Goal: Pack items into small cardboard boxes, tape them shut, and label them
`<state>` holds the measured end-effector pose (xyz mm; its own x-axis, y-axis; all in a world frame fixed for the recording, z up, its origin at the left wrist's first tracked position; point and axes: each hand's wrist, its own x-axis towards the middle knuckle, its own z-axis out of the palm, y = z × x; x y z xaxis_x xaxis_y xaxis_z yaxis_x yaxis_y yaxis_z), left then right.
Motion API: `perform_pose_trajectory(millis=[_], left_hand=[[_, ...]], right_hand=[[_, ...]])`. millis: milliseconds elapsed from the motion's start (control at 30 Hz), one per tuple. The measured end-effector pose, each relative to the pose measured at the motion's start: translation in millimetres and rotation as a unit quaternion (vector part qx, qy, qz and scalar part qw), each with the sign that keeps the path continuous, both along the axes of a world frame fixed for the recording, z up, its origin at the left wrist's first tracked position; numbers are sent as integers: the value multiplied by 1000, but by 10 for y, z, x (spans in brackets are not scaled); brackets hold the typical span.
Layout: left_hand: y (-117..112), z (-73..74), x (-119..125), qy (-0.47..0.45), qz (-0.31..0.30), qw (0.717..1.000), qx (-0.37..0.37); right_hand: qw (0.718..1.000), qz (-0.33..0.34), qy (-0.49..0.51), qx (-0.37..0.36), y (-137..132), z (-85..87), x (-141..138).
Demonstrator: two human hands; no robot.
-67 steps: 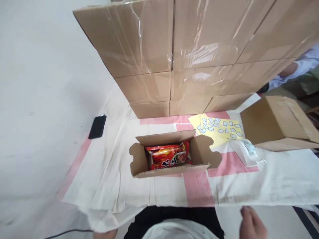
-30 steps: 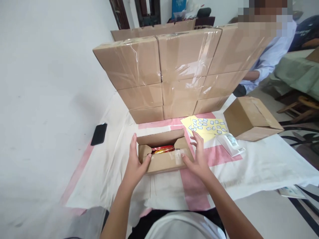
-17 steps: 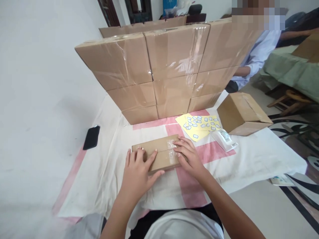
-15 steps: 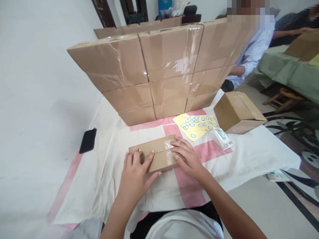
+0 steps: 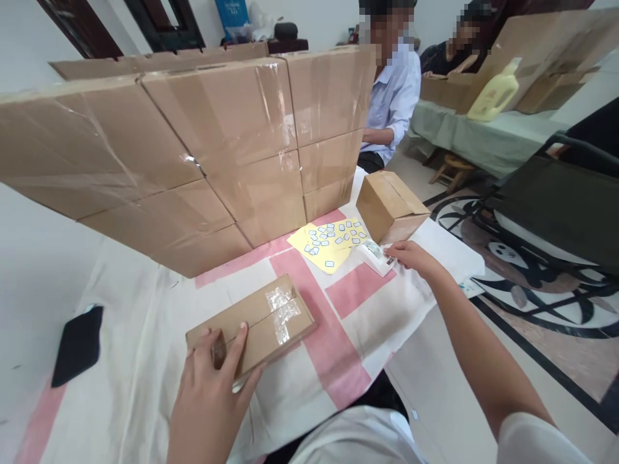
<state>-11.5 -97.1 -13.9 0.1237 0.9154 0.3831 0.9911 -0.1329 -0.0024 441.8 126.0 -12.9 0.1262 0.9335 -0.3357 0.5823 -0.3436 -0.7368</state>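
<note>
A small flat cardboard box (image 5: 258, 319) lies on the cloth-covered table, with strips of clear tape across its seam near the right end. My left hand (image 5: 213, 370) holds its left end, fingers bent over the top and thumb along the near side. To the right, my right hand (image 5: 410, 253) is closed in a pinch at the front end of a white tape dispenser (image 5: 374, 258). Any tape between those fingertips is too small to make out. Just behind the dispenser lie yellow sheets (image 5: 322, 258) dotted with several small blue-edged stickers or labels.
A wall of taped cardboard boxes (image 5: 251, 154) stands along the back of the table. An open carton (image 5: 391, 203) sits at right, a black phone-like object (image 5: 77, 345) at left. Two people are beyond; a yellow jug (image 5: 496, 90) stands on another table.
My right hand has left the box and moved right to the tape dispenser. My left hand stays on the box. The view has turned right.
</note>
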Motion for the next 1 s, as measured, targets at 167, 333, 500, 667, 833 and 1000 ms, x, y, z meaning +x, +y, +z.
perform_pose_trajectory(millis=[167, 333, 500, 667, 833, 1000], left_hand=[[-7, 1, 36, -1, -6, 1000, 15], [-10, -9, 30, 11, -15, 1000, 16], [-12, -16, 34, 6, -15, 1000, 15], [-18, 59, 108, -19, -10, 1000, 2], [-32, 78, 136, -25, -11, 1000, -1], [-23, 93, 154, -6, 3, 1000, -1]], right_hand=[[994, 29, 16, -105, 144, 36, 19], [990, 18, 13, -140, 225, 56, -63], [990, -18, 53, -131, 180, 59, -147], [987, -55, 122, -87, 34, 8, -142], [980, -79, 183, -16, -113, -186, -139], [966, -94, 235, 55, -185, -400, -99]])
